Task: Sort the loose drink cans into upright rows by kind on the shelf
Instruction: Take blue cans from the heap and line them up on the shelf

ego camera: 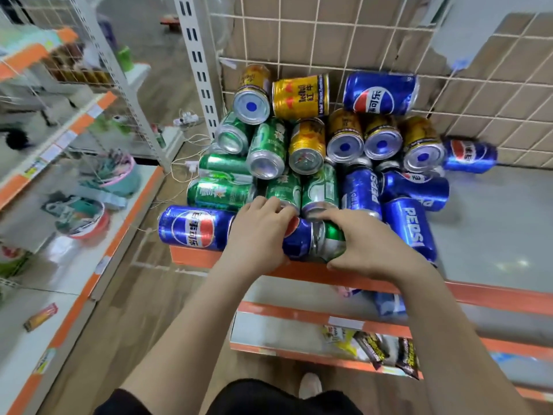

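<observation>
Blue and green aluminium meet at the near edge of the shelf [493, 223]. A blue can [299, 239] and a green can [333, 235] lie on their sides, end to end, with their long axes running left to right along the orange lip and their silver rims touching. The left hand [257, 235] curls its fingers over the left end of the blue can. The right hand [371, 244] wraps the right end of the green can, thumb on the near side. Each hand therefore lies directly over its own can, and standing one up probably means swinging its outer end up and over. Behind them, smooth glossy cylinders in gold [300, 97], green and blue lie heaped against the wire grid [329, 40], none visibly upright.
</observation>
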`<state>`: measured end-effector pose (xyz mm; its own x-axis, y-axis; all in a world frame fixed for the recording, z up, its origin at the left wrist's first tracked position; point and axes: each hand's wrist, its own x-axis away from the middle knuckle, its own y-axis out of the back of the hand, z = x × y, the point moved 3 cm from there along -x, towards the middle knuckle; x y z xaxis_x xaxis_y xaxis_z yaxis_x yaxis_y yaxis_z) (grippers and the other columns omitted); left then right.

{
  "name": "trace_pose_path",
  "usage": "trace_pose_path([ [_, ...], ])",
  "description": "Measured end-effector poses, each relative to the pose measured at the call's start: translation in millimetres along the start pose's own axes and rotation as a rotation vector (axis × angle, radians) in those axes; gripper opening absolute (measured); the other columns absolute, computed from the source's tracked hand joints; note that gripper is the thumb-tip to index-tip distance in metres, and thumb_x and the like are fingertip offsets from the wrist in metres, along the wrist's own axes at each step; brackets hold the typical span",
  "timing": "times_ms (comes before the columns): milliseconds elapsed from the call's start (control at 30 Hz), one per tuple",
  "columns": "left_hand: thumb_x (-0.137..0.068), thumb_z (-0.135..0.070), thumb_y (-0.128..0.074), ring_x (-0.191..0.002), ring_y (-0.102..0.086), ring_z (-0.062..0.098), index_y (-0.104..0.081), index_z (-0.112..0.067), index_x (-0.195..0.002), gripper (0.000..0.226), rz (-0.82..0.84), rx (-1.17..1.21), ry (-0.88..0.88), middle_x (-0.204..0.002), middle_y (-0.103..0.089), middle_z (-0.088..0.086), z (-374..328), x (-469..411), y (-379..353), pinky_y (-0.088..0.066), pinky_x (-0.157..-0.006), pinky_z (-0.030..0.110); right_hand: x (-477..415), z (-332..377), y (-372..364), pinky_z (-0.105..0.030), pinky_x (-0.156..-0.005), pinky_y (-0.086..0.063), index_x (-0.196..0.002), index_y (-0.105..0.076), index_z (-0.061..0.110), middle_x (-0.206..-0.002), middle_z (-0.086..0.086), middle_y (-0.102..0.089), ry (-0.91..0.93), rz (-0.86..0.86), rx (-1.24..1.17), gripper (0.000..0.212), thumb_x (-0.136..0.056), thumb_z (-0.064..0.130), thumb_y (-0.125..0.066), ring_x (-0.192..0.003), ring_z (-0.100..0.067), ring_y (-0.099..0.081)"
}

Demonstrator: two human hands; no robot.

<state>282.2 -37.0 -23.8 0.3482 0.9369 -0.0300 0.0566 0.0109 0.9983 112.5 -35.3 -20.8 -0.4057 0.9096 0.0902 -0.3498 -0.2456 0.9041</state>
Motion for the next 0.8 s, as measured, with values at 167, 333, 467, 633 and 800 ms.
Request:
trace_pose_path([
  [167,-0.060,-0.046,-0.080,-0.104,-0.049,0.021,-0.046,-0.030,-0.128,0.078,-0.020,0.211,0.065,-0.112,-0.048,-0.003,2.8,2.9,15.2,-0.043,-0.076,0.032,10.8,-10.2,17.7,-0.023,-0.083,-0.049,-0.119,-0.054,0.034,-0.105,0.018,-0.062,-0.011,-0.096,-0.307,0.068,-0.058,0.020,-0.080,-0.097,-0.005,-0.059],
  [333,-0.055,-0.043,-0.084,-0.096,-0.053,0.020,-0.052,-0.027,-0.122,0.077,-0.107,0.457,0.126,-0.103,-0.053,-0.005,-0.6,6.2,27.5,-0.048,-0.080,0.037,19.1,-31.1,29.8,-0.018,-0.086,-0.048,-0.121,-0.054,0.028,-0.113,0.014,-0.061,-0.060,-0.276,-0.773,0.070,-0.060,0.017,-0.087,-0.104,0.001,-0.058],
  [467,-0.049,-0.044,-0.086,-0.095,-0.059,0.016,-0.057,-0.026,-0.118,0.076,-0.173,0.654,0.152,-0.104,-0.063,-0.004,-9.4,9.8,26.2,-0.050,-0.084,0.036,22.8,-35.8,26.2,-0.021,-0.081,-0.050,-0.122,-0.056,0.026,-0.114,0.007,-0.064,-0.084,-0.351,-0.988,0.074,-0.055,0.030,-0.088,-0.102,-0.007,-0.062],
  [633,-0.043,-0.060,-0.073,-0.091,-0.060,-0.001,-0.057,-0.035,-0.110,0.074,-0.144,0.901,0.218,-0.097,-0.066,-0.016,-23.0,15.7,27.0,-0.050,-0.080,0.017,32.3,-41.5,30.8,-0.035,-0.072,-0.055,-0.105,-0.062,0.020,-0.095,-0.002,-0.071,-0.115,-0.380,-1.230,0.059,-0.052,0.041,-0.078,-0.087,-0.021,-0.068],
  [800,-0.052,-0.049,-0.072,-0.093,-0.067,0.012,-0.062,-0.020,-0.111,0.066,-0.010,1.287,0.128,-0.100,-0.071,-0.004,-54.8,11.8,19.5,-0.053,-0.080,0.025,57.1,-44.8,29.1,-0.053,-0.085,-0.052,-0.102,-0.061,0.015,-0.093,-0.008,-0.069,-0.166,-0.439,-1.253,0.059,-0.056,0.049,-0.074,-0.090,-0.032,-0.066],
])
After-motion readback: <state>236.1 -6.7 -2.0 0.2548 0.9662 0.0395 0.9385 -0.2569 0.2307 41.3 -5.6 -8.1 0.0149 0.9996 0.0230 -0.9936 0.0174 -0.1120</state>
